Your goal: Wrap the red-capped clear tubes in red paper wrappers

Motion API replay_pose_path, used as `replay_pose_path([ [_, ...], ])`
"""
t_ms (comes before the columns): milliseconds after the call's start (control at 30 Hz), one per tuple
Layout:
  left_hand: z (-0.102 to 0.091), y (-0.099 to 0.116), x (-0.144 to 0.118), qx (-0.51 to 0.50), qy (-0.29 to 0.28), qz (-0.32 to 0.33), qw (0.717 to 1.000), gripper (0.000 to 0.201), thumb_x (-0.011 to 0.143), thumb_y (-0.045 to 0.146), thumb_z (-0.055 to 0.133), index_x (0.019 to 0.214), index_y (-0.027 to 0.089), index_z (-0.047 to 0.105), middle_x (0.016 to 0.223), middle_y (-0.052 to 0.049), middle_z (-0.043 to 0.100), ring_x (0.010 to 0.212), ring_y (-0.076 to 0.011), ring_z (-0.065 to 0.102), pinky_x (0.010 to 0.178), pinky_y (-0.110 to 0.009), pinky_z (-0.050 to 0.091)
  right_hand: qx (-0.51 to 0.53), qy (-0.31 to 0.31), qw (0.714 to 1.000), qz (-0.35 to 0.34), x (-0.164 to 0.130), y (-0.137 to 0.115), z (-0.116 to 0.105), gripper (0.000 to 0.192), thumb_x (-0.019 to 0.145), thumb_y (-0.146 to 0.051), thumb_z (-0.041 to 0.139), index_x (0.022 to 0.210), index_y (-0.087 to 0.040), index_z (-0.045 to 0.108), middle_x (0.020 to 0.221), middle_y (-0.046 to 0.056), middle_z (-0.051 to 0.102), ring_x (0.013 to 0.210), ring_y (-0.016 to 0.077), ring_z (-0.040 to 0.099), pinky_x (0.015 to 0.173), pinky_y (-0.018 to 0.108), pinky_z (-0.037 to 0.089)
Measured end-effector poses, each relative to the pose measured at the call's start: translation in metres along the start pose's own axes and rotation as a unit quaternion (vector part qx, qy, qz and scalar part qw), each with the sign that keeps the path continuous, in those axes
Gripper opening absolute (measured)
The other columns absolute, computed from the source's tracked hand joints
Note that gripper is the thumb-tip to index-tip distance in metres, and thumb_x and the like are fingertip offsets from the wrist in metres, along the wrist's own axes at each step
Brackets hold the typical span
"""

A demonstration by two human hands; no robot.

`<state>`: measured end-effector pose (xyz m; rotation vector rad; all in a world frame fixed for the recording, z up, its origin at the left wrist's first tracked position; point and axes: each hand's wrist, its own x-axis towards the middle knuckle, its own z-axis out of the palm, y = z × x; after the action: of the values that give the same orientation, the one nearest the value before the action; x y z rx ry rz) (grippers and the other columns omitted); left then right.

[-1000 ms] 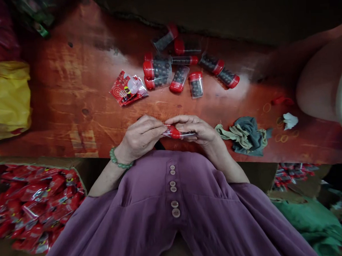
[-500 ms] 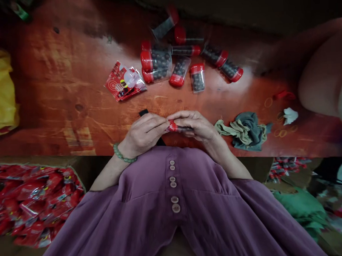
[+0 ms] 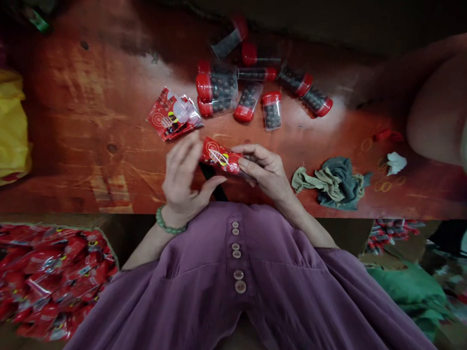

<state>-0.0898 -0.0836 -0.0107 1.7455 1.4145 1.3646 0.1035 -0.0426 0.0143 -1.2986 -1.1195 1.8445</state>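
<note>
My right hand [image 3: 266, 169] grips a red printed packet [image 3: 221, 157] by its right end, thumb on top. Something dark shows beneath the packet near those fingers, partly hidden. Just left of the packet, my left hand [image 3: 184, 177] is slightly blurred, its fingers raised and the thumb apart, holding nothing. A green bead bracelet [image 3: 169, 221] circles that wrist. Beyond my hands lies a small stack of similar red packets [image 3: 169, 116]. To their right, several clear tubes of black balls with red caps [image 3: 272, 111] lie on the table.
The reddish wooden table [image 3: 69, 130] also holds crumpled cloth [image 3: 336, 183], rubber bands [image 3: 383, 185], a white scrap [image 3: 395, 163], a large pale container [image 3: 443, 104] and a yellow bag [image 3: 3, 128]. Below its edge, a box of red packages [image 3: 48, 276] stands left and green material [image 3: 409, 291] right.
My left hand has let go and moved away to the left, its fingers opening. The packet, now angled with its printed side showing, stays in my right hand.
</note>
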Motion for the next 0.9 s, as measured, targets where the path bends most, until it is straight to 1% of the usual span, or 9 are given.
replay_pose_path([
  [67,-0.003,0.012,-0.003,-0.134,0.049,-0.161,0.977,0.067,0.075,0.041,0.084,0.136,0.029,0.058,0.138,-0.011,0.061,0.126,-0.027,0.06,0.105,-0.042,0.051,-0.048,0.022,0.998,-0.027,-0.002,-0.005,0.002,0.029,0.09,-0.042,0.064,0.111,-0.022,0.066,0.081,0.0,0.062,0.063,0.0099,0.054,0.053,0.022,0.044],
  [167,-0.001,0.027,-0.001,-0.365,-0.016,-0.369,0.855,0.046,0.078,0.049,0.08,0.115,0.022,0.07,0.114,-0.01,0.072,0.099,-0.0201,0.071,0.088,-0.033,0.059,-0.135,0.024,0.987,-0.085,-0.002,-0.006,0.005,0.032,0.092,-0.044,0.061,0.115,-0.022,0.066,0.104,0.006,0.068,0.091,0.018,0.065,0.076,0.031,0.055],
  [233,0.004,0.033,0.006,-0.438,-0.043,-0.442,0.781,0.038,0.075,0.049,0.082,0.094,0.018,0.075,0.093,-0.008,0.075,0.084,-0.0169,0.071,0.082,-0.03,0.059,-0.187,0.006,0.971,-0.148,0.001,-0.004,0.009,0.029,0.093,-0.04,0.059,0.115,-0.022,0.066,0.11,0.007,0.07,0.099,0.0197,0.065,0.089,0.036,0.055],
  [267,0.008,0.035,0.01,-0.45,-0.033,-0.462,0.764,0.034,0.073,0.047,0.084,0.086,0.017,0.075,0.086,-0.006,0.075,0.079,-0.0155,0.071,0.08,-0.029,0.059,-0.207,-0.001,0.961,-0.184,0.003,-0.003,0.011,0.028,0.094,-0.037,0.058,0.116,-0.022,0.065,0.11,0.007,0.07,0.099,0.0196,0.065,0.092,0.037,0.054],
  [400,0.02,0.035,0.022,-0.438,0.05,-0.47,0.764,0.031,0.067,0.042,0.088,0.075,0.016,0.074,0.077,-0.003,0.074,0.074,-0.0146,0.069,0.078,-0.029,0.058,-0.235,-0.014,0.938,-0.254,0.007,-0.003,0.017,0.03,0.096,-0.031,0.057,0.122,-0.019,0.063,0.113,0.009,0.07,0.103,0.0192,0.066,0.097,0.037,0.053],
  [533,0.024,0.027,0.024,-0.424,0.091,-0.451,0.78,0.033,0.065,0.044,0.089,0.076,0.016,0.075,0.075,-0.002,0.074,0.071,-0.0144,0.069,0.076,-0.028,0.056,-0.171,-0.045,0.975,-0.135,0.004,-0.005,0.012,0.051,0.092,-0.036,0.062,0.139,-0.019,0.05,0.112,0.008,0.069,0.089,0.0161,0.067,0.087,0.034,0.058],
  [633,0.025,0.022,0.023,-0.417,0.103,-0.436,0.791,0.032,0.065,0.043,0.09,0.076,0.016,0.076,0.075,-0.002,0.074,0.07,-0.0132,0.068,0.076,-0.027,0.055,-0.126,-0.046,0.989,-0.069,0.003,-0.001,0.007,0.045,0.092,-0.034,0.061,0.134,-0.02,0.054,0.115,0.007,0.069,0.082,0.0132,0.067,0.081,0.031,0.06],
  [800,0.03,0.021,0.028,-0.432,0.123,-0.43,0.783,0.028,0.06,0.039,0.092,0.074,0.019,0.078,0.078,0.0,0.076,0.074,-0.0111,0.068,0.08,-0.024,0.055,-0.216,-0.002,0.954,-0.207,0.007,0.004,0.007,0.034,0.092,-0.028,0.062,0.125,-0.021,0.062,0.122,0.009,0.07,0.111,0.0208,0.066,0.102,0.04,0.053],
  [900,0.03,0.019,0.031,-0.428,0.115,-0.428,0.788,0.03,0.057,0.04,0.093,0.072,0.019,0.077,0.077,0.0,0.076,0.073,-0.0118,0.068,0.079,-0.024,0.056,-0.21,-0.004,0.953,-0.219,0.008,0.006,0.008,0.035,0.094,-0.029,0.06,0.128,-0.022,0.06,0.122,0.01,0.069,0.105,0.0199,0.068,0.096,0.038,0.056],
])
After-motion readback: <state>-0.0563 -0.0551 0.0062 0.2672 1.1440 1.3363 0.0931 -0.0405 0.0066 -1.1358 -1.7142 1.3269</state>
